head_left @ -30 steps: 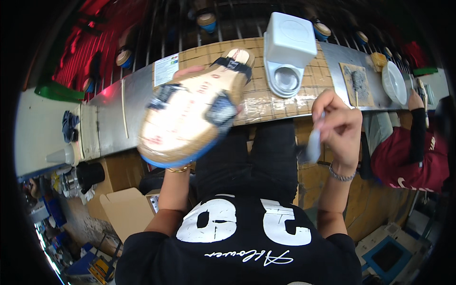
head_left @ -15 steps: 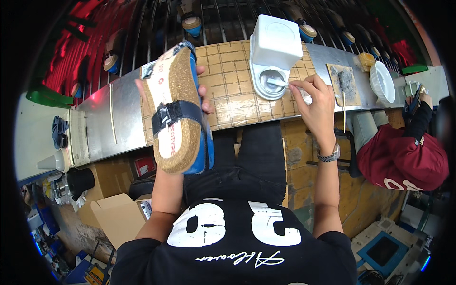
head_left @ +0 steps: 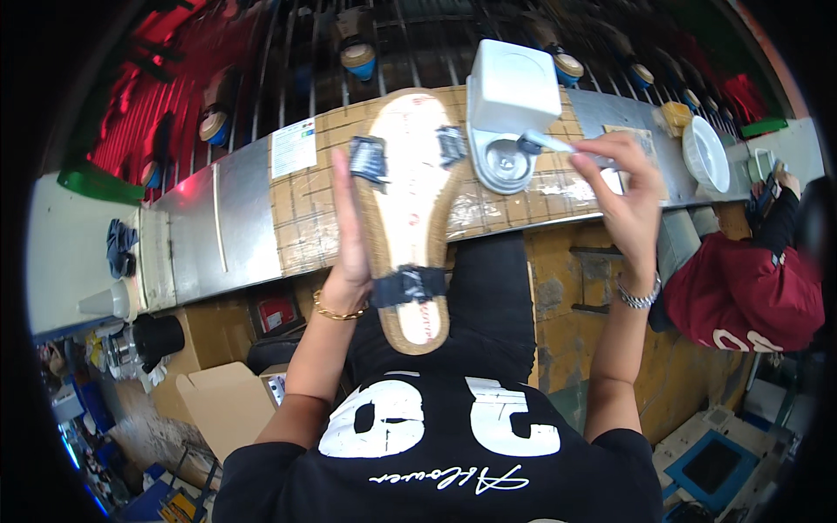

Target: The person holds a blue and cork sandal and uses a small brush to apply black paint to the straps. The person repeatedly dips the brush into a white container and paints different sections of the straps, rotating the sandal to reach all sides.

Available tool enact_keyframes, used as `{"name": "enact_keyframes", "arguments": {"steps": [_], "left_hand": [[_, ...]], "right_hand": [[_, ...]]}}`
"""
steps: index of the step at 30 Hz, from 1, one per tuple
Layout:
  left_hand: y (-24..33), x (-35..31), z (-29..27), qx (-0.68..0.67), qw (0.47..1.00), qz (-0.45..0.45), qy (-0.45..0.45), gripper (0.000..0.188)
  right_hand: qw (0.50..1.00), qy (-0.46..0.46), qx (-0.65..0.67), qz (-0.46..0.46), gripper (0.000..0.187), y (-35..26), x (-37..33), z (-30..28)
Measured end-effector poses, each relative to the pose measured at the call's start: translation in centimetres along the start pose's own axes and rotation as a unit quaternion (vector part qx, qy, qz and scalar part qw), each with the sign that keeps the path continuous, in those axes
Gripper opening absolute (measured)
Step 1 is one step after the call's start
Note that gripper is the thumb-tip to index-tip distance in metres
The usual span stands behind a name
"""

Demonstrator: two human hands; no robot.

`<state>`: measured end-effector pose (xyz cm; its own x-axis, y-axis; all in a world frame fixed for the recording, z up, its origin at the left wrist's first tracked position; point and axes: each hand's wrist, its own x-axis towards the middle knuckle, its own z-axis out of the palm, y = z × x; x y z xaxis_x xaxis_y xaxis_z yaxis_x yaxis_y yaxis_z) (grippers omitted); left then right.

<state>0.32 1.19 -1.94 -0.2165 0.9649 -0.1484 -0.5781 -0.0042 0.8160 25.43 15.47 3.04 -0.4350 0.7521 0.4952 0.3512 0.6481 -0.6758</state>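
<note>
My left hand [head_left: 350, 235] grips a sandal sole [head_left: 410, 218] from its left side; the fingers behind it are hidden. This sole has a cork rim and a pale middle, with black strap ends [head_left: 367, 159] folded onto it. Its narrow end points toward me. In my right hand [head_left: 632, 187] is a small brush [head_left: 551, 140] with a pale handle and dark bristles, pinched between thumb and fingers. The brush head is over the round cup [head_left: 507, 164] of a white plastic dispenser [head_left: 516, 83], just right of the sole.
A conveyor of metal rollers [head_left: 418, 52] carrying several shoes on blue lasts runs behind the bench. Cardboard [head_left: 305, 205] covers part of the metal benchtop. A white bowl [head_left: 704, 155] stands at right, near a co-worker in a maroon top [head_left: 741, 292]. An open carton [head_left: 222, 401] is at lower left.
The sole has moved right and turned from a tilted side view to face me. My right hand has drawn right and the brush head has lifted out of the cup.
</note>
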Motion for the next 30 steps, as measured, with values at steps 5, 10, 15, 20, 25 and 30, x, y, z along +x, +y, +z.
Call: {"name": "enact_keyframes", "arguments": {"steps": [5, 10, 15, 20, 25, 30], "left_hand": [[0.5, -0.4, 2.7, 0.061, 0.989, 0.061, -0.121, 0.094], [1.3, -1.7, 4.8, 0.02, 0.99, 0.058, -0.127, 0.093], [1.8, -2.0, 5.4, 0.089, 0.981, 0.106, -0.136, 0.094], [1.5, -2.3, 5.0, 0.14, 0.971, 0.139, -0.137, 0.098], [1.3, -2.5, 5.0, 0.128, 0.972, 0.137, -0.144, 0.1], [1.5, -2.3, 5.1, 0.139, 0.969, 0.155, -0.136, 0.098]], "right_hand": [[0.98, 0.138, 0.0, -0.141, 0.025, -6.5, -0.2, 1.3], [0.987, 0.067, 0.05, -0.141, 0.025, -9.1, -1.1, 1.6], [0.981, 0.105, 0.006, -0.161, 0.026, -9.8, -0.6, 2.0], [0.97, 0.149, -0.02, -0.191, 0.028, -10.2, 0.1, 2.0], [0.974, 0.108, -0.005, -0.198, 0.023, -10.4, -0.3, 0.9], [0.976, 0.075, 0.012, -0.204, 0.025, -10.0, -0.4, 0.4]]}}
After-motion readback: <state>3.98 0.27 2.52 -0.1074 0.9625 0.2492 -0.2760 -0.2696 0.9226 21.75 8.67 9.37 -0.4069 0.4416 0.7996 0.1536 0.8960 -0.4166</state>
